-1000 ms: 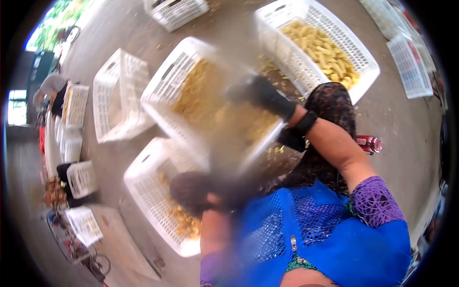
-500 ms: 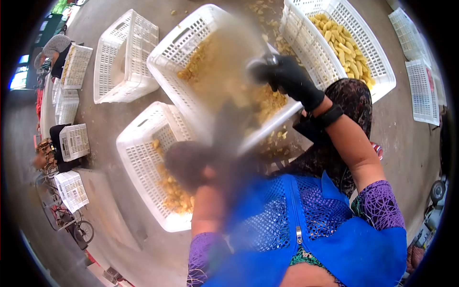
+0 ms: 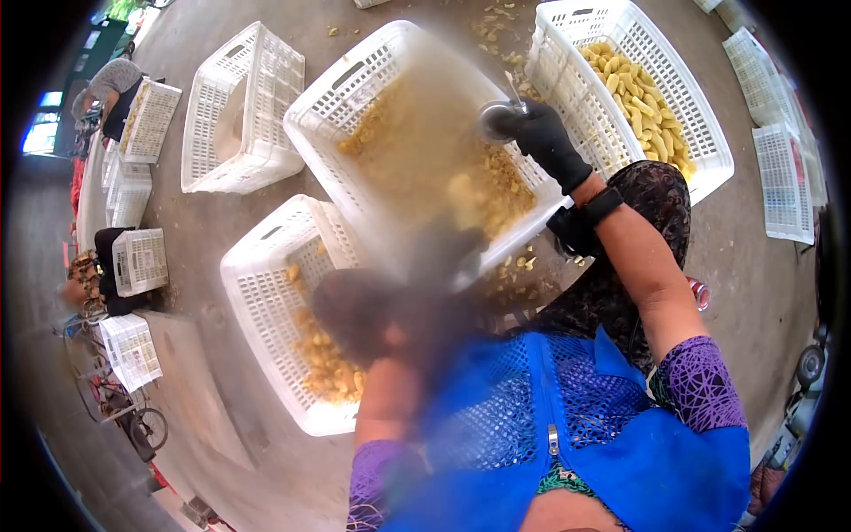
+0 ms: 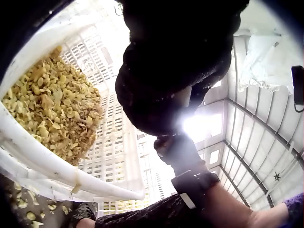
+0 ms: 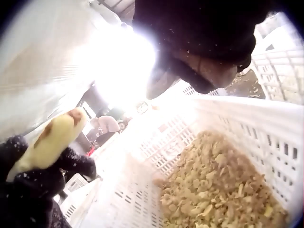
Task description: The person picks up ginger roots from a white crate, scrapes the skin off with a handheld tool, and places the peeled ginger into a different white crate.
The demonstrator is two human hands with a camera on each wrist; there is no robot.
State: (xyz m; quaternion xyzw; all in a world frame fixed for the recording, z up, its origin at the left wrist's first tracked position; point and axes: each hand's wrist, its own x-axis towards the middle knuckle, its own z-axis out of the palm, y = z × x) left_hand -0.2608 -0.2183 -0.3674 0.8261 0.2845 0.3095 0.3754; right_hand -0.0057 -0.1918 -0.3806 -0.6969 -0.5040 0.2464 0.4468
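Note:
My gloved right hand (image 3: 545, 144) grips a round, shiny metal tool (image 3: 501, 120) above the right side of a white crate (image 3: 319, 146) with yellowish peelings. Dark and blurred in the head view, my left hand (image 3: 399, 306) is at that crate's near left side. In the right wrist view, the gloved left fingers (image 5: 76, 164) curl round a pale yellow peeled piece (image 5: 59, 137) with brown patches. The right hand (image 5: 199, 38) fills the top there; its tool cannot be made out. Peelings (image 4: 57, 107) also show in the left wrist view, beside the dark left hand (image 4: 175, 66).
A crate of peeled yellow pieces (image 3: 634, 97) stands at the right, and one with fewer pieces (image 3: 324, 355) at the lower left. Another white crate (image 3: 244, 115) stands behind it. People are at the far left among crates. Scraps lie on the floor; a red can (image 3: 699, 293) is beside my leg.
The head view has turned, shifting the crates within it. My right hand has moved away from the crate's middle toward its right edge, still gripping the tool. The left hand stays low and blurred.

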